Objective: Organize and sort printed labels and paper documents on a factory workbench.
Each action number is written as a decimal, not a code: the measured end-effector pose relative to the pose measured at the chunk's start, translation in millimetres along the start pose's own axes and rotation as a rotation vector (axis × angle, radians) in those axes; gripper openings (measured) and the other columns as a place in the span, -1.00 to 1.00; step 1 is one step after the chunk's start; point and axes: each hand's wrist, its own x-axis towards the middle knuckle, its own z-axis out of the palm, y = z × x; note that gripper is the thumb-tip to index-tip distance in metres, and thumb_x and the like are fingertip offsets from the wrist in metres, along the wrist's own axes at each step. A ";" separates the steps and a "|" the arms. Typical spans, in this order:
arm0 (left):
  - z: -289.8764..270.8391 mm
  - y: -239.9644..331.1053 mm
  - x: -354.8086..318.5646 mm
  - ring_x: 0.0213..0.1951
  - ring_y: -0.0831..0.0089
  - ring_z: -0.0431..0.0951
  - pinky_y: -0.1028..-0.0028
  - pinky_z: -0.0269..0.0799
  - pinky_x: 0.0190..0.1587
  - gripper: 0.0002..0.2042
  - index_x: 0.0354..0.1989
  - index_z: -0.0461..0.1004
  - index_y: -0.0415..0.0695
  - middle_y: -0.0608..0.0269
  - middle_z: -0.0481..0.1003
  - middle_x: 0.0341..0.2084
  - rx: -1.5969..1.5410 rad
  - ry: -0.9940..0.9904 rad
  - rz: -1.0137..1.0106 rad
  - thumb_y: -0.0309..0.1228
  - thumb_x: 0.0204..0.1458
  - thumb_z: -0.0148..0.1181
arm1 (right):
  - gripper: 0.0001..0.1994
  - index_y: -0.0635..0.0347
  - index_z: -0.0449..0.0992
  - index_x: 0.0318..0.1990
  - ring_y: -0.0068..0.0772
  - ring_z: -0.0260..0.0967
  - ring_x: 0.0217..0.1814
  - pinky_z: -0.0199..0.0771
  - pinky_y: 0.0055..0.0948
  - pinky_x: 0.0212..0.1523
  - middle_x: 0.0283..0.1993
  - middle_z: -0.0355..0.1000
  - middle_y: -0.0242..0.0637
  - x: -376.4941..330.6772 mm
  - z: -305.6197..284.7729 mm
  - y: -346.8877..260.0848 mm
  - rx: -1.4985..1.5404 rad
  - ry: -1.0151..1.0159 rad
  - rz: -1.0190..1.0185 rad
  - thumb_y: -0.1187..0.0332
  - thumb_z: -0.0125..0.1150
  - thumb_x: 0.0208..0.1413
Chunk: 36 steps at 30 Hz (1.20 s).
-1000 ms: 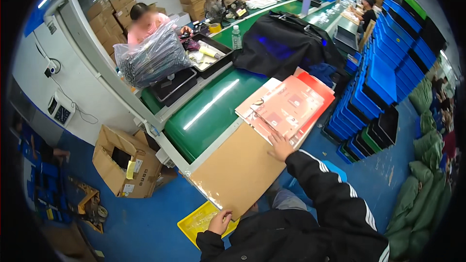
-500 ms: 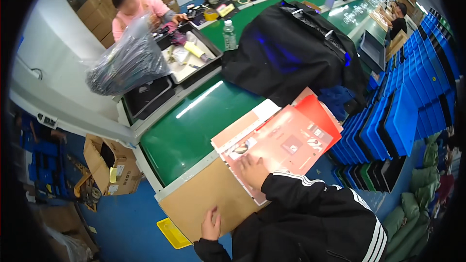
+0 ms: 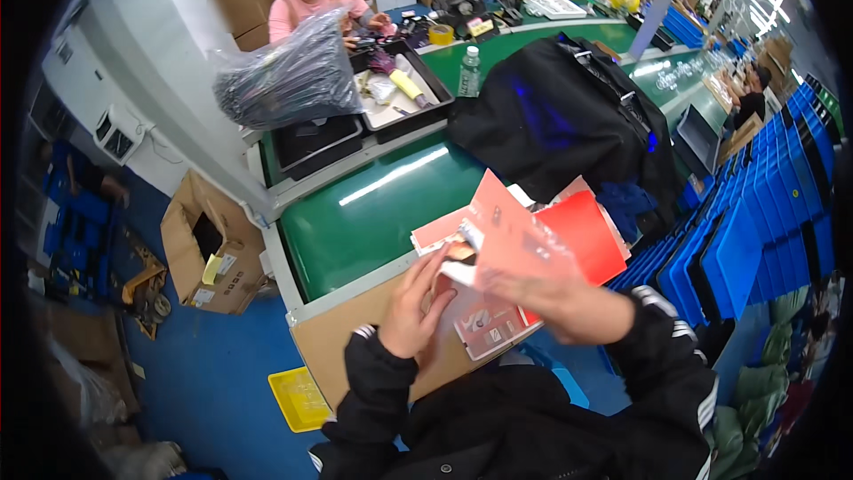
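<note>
A pink printed sheet (image 3: pixel 520 236) of thin card is lifted and bent between my hands. The fingers and thumb of my left hand (image 3: pixel 413 309) are closed on its left edge. My right hand (image 3: pixel 573 305) lies across its near part, fingers pointing left and partly smeared by motion; the thumb is hidden. A lower flap (image 3: pixel 487 331) of printed card hangs below my hands. Beneath and to the right lie more sheets, among them a bright red one (image 3: pixel 586 236). Brown cardboard (image 3: pixel 342 329) covers the near end of the bench under my left arm.
A black cloth (image 3: pixel 551 107) is heaped on the green bench (image 3: pixel 373 213), beside a plastic bottle (image 3: pixel 469 71). Black trays (image 3: pixel 315 147) and a bagged bundle (image 3: pixel 289 76) stand at left. Blue bins (image 3: pixel 755 213) are stacked at right. A yellow tray (image 3: pixel 298 400) sits low left. Co-workers sit beyond.
My left hand has moved up from the cardboard to the sheet's left edge. The pink sheet, flat under my right hand before, is now raised and bent. The view has shifted.
</note>
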 end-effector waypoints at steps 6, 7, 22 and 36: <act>-84.2 68.3 28.3 -0.32 0.32 0.55 0.48 0.41 -0.32 -0.53 0.08 0.39 -0.13 0.21 0.52 -0.14 0.362 -0.339 0.130 -0.52 -0.10 0.18 | -0.35 0.23 0.22 0.22 -0.14 0.40 0.05 0.45 -0.33 -0.05 0.17 0.36 -0.28 -7.6 -79.3 -53.8 -0.422 -0.014 -0.114 0.61 0.04 -0.18; -91.7 76.2 31.4 -0.35 0.32 0.55 0.48 0.41 -0.35 -0.54 0.06 0.41 -0.11 0.23 0.53 -0.17 0.413 -0.373 0.155 -0.52 -0.11 0.19 | -0.42 0.21 0.27 0.17 -0.20 0.42 0.00 0.45 -0.37 -0.09 0.13 0.38 -0.34 -7.6 -87.2 -58.5 -0.530 -0.036 -0.102 0.55 0.05 -0.15; -67.3 96.6 67.1 -0.67 0.30 0.33 0.47 0.24 -0.55 -0.77 -0.19 0.52 -0.14 0.24 0.50 -0.60 0.375 -0.332 0.043 -0.54 -0.07 0.16 | -0.76 0.11 0.41 -0.21 -0.41 0.38 -0.40 0.32 -0.49 -0.31 -0.37 0.43 -0.41 58.5 -73.2 -33.6 -0.721 0.129 -0.208 0.39 0.10 -0.11; -25.7 89.7 73.2 -0.68 0.28 0.43 0.46 0.28 -0.57 -0.84 -0.25 0.51 -0.10 0.26 0.53 -0.63 0.342 0.094 -0.081 -0.50 -0.05 0.15 | -0.83 0.13 0.46 -0.31 -0.44 0.32 -0.43 0.32 -0.46 -0.16 -0.42 0.35 -0.41 38.2 -71.3 -14.9 -0.916 0.602 -0.190 0.42 0.12 -0.14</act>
